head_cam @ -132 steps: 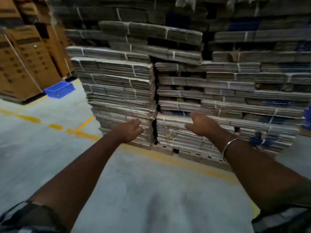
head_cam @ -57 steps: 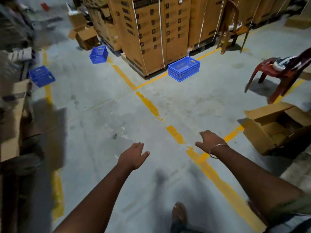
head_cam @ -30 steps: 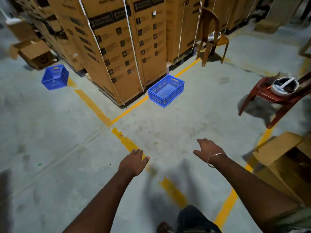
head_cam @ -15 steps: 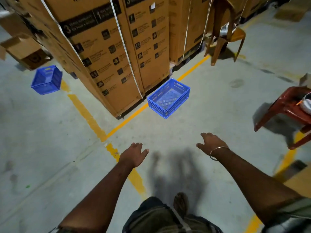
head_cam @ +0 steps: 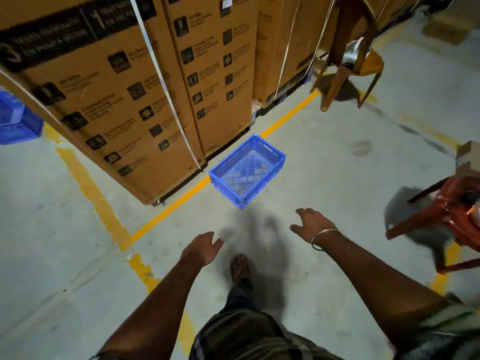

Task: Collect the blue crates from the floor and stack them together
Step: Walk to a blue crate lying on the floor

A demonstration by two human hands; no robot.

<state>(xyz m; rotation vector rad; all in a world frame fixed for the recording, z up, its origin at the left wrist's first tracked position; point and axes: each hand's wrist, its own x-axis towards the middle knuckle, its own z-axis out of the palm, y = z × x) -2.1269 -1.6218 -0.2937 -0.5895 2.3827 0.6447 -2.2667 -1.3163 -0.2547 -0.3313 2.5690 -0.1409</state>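
An empty blue crate with slatted walls sits upright on the concrete floor, just ahead of me beside the strapped cardboard boxes. A second blue crate shows at the far left edge, partly cut off. My left hand and my right hand are both stretched forward, palms down, fingers relaxed and holding nothing. Both hands hover short of the near crate, one on each side of its near corner.
Tall strapped cardboard boxes on a pallet stand left of the crate. A brown chair is at the back right, a red plastic chair at the right edge. Yellow floor lines cross the concrete. My foot is below the hands.
I have walked closer to the near blue crate, which now lies larger and lower in view. Both hands stay outstretched and hold nothing. The far crate has slid to the left edge.
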